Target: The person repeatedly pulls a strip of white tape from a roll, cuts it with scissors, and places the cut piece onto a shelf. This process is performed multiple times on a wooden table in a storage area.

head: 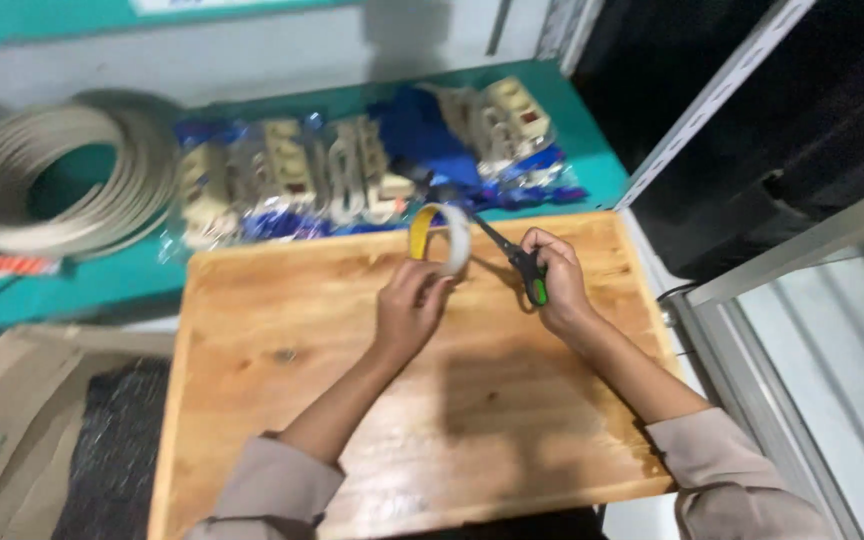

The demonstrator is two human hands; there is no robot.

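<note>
Head view, single frame, items as we are finding them.

1. Left hand (410, 305), centre of the frame: we are pinching a roll of tape (441, 238) by its lower edge, fingers closed narrow on it, roll standing upright above the board. Its inner face is showing yellow, its outer face pale.

2. Right hand (552, 283), just right of centre: we are gripping scissors (512, 255) with black and green handles, fingers curled through the loops. The blades are pointing up-left toward the roll and reaching its right side; whether they are parted we cannot tell, the frame being blurred.

3. Wooden board (282, 400), filling the lower middle: both forearms are crossing it, sleeves pale at the bottom edge.

4. Teal counter (72, 290), upper half: we are noting a coil of beige cable (47, 180) at upper left and a row of bagged cream sockets (352, 170) with blue backing along the top centre.

5. Cardboard box (2, 420), lower left; metal shelving (752, 110), upper right.

Handling note, as a judgement: we are doing best by keeping the free strip taut away from the roll, blades square across it, and the left fingertips well apart from the cutting line.
</note>
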